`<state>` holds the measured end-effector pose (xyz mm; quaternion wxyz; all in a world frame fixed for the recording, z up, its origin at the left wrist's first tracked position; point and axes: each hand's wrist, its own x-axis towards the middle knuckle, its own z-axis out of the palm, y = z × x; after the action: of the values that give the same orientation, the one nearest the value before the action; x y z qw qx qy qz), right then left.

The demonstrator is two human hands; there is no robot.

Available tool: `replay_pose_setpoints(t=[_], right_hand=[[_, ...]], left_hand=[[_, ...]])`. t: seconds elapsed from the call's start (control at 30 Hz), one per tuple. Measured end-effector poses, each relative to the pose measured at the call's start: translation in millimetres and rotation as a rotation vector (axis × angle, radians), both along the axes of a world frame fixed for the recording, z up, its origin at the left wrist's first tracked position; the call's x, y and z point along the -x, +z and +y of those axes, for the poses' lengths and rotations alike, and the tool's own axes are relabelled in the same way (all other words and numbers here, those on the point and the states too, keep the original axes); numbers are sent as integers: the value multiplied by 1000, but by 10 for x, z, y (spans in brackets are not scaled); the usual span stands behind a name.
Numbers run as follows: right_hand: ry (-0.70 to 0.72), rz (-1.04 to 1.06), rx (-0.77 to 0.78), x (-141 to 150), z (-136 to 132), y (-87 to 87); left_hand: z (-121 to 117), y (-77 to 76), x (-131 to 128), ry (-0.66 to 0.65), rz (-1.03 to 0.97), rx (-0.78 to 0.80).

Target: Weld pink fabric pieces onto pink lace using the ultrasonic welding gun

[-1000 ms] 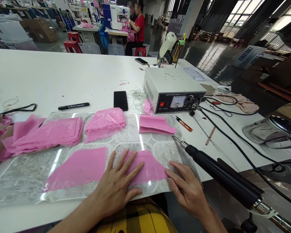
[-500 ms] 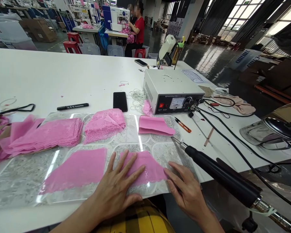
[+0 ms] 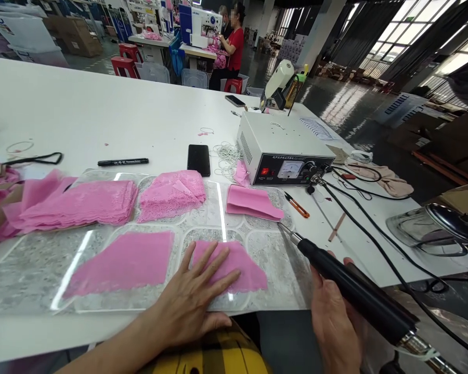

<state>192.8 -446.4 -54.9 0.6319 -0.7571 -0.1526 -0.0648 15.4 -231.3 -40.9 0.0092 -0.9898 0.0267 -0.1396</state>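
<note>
My left hand [image 3: 203, 291] lies flat with spread fingers on a pink fabric piece [image 3: 251, 267], pressing it to the clear-topped grey mat [image 3: 275, 296]. My right hand [image 3: 333, 317] is at the black-handled probe tool [image 3: 347, 280]. Its fingers reach behind the handle, fingertips showing beyond it, and do not look closed round it; whether they touch is unclear. The tool's metal tip rests by a folded pink fabric stack [image 3: 253, 201]. Left of my left hand, another pink piece [image 3: 127, 262] lies flat on the mat.
Pink fabric piles [image 3: 81, 205] and pink lace [image 3: 173, 195] lie behind. A control box [image 3: 286, 140] feeds cables [image 3: 370, 228] to the right. Orange snips [image 3: 296, 204], a phone [image 3: 198, 160], a marker [image 3: 122, 162] and a glass jug [image 3: 432, 228] are around. Another person sits at a sewing machine [image 3: 203, 26].
My right hand has left the edge of the pink piece and moved right to the black tool's handle. My left hand stays flat on the fabric. The view has shifted slightly.
</note>
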Motion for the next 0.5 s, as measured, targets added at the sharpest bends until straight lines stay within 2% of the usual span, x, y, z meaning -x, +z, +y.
replay_pose_setpoints(t=[0.07, 0.2, 0.27, 0.37, 0.5], right_hand=[[-38, -7, -82, -5, 144, 52], [-106, 88, -478, -79, 420, 148], [-164, 97, -616, -168, 484, 187], [-229, 110, -715, -343, 462, 239], [-196, 170, -749, -468, 325, 321]], left_hand=[[-5, -11, -6, 4, -2, 4], [-4, -17, -9, 8, -7, 3], [-5, -15, -9, 7, -13, 1], [-9, -8, -8, 10, -16, 6], [-15, 1, -3, 16, -8, 19]])
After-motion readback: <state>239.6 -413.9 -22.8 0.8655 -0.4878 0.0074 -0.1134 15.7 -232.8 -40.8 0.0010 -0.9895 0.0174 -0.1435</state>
